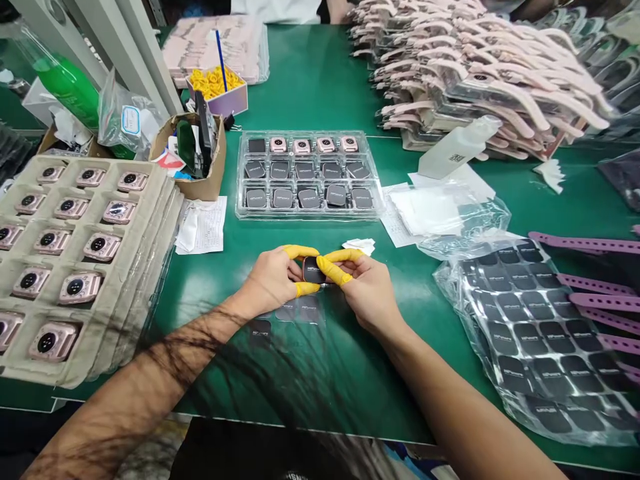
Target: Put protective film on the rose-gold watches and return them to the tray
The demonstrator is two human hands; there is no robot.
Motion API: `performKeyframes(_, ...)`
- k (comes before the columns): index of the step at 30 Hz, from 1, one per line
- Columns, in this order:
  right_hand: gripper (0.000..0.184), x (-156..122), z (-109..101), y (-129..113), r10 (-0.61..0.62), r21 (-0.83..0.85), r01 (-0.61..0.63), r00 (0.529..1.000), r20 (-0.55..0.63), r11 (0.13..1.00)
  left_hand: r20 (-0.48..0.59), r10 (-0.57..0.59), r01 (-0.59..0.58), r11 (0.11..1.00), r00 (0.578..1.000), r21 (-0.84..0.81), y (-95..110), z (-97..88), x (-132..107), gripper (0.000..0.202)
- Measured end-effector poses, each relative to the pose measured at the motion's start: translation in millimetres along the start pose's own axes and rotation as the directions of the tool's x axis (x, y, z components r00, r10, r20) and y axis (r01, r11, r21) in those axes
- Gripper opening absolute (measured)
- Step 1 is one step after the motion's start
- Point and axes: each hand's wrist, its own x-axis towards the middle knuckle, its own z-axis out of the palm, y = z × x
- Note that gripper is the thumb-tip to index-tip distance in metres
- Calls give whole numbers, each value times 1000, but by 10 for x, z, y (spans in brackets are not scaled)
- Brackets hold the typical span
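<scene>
- nearest to me, the two forearms (pixel 150 380) are stretching out over the green table (pixel 310 87), and just past them a clear film sheet (pixel 295 313) with a few dark squares on it is lying flat under the hands.
- far left, a pulp tray (pixel 167 200) is holding rows of pink watch cases (pixel 80 287), well apart from the hands.
- the left hand (pixel 273 277) is pinching a small dark square piece (pixel 313 270) between thumb and forefinger, both wearing yellow finger cots (pixel 300 251).
- that piece is sitting just above the table, between both hands and in front of the clear tray (pixel 310 213) of more dark squares.
- the right hand (pixel 367 290) is gripping the same piece from the other side, cotted fingertips closing on its edge.
- my take: i'd be touching only the edges and only with the cots, so the face isn't picking up prints, and working low over the film so a slip isn't sending it far.
- off right, a plastic bag (pixel 540 340) of dark squares and some purple straps (pixel 585 243) are lying near, not touching the hands.
</scene>
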Motion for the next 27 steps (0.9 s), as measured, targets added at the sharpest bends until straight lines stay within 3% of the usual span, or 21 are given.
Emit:
performKeyframes(15,39,-19,10,29,-30,-83,32,999,21,996,-40,25,-24,1000,999,5,18,17,-14,50)
performKeyframes(19,48,-9,7,52,-74,-136,59,991,-111,989,-37,-7,7,1000,999,-6,14,20,-4,50)
performKeyframes(22,38,16,-19,55,-209,-211,162,952,-224,964,-23,-69,64,981,997,-181,-1,10,16,57)
performKeyframes(24,32,24,-22,58,-368,-387,308,926,-89,869,-33,-92,70,911,995,-406,-8,-22,23,61)
performKeyframes(25,30,24,-14,61,-436,-488,405,898,54,773,-53,-91,52,861,994,-506,-5,-52,25,62)
performKeyframes(27,26,17,15,76,-488,-631,587,799,351,508,-116,-63,-18,807,991,-590,27,-150,47,62)
